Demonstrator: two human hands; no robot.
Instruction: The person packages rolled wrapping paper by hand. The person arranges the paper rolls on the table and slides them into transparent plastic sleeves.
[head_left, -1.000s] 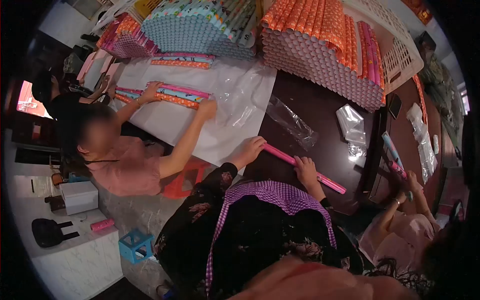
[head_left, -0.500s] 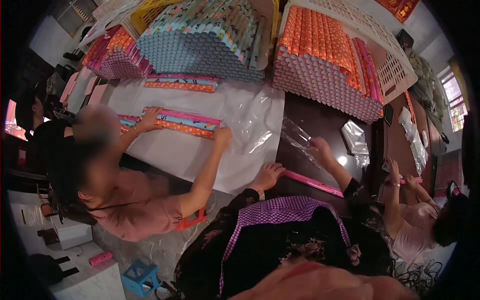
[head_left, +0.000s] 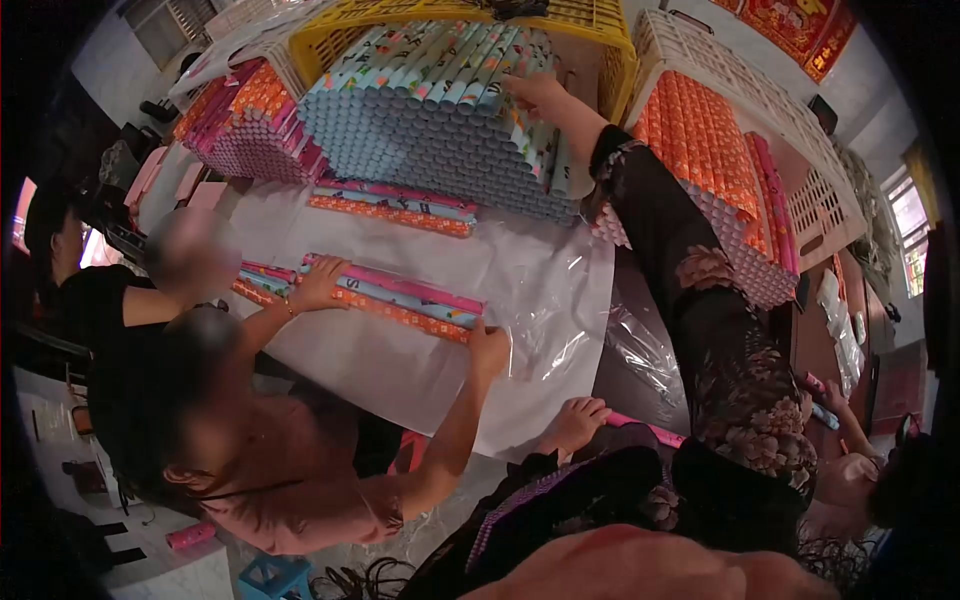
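Observation:
My left hand [head_left: 575,425] is closed at the near-left end of a pink patterned paper roll [head_left: 645,430] lying on the dark table. Across the table stretches my right arm, in a dark floral sleeve. My right hand [head_left: 540,95] is over the top of the stack of light-blue patterned rolls [head_left: 440,75], fingers partly spread; whether they touch a roll I cannot tell. The sleeve hides part of the table and of the orange rolls [head_left: 690,130]. Clear plastic film [head_left: 640,345] lies next to the sleeve.
A yellow crate [head_left: 615,45] holds the light-blue stack; a white crate [head_left: 810,160] stands right of it. At left, a co-worker's hands [head_left: 490,350] hold a pink, blue and orange bundle [head_left: 410,305] on white sheeting [head_left: 530,390]. Another bundle [head_left: 390,205] lies behind. Another person's hand [head_left: 835,405] is at right.
My right hand has left the plastic film and reached forward to the light-blue stack. My left hand stays by the pink roll. The view has shifted.

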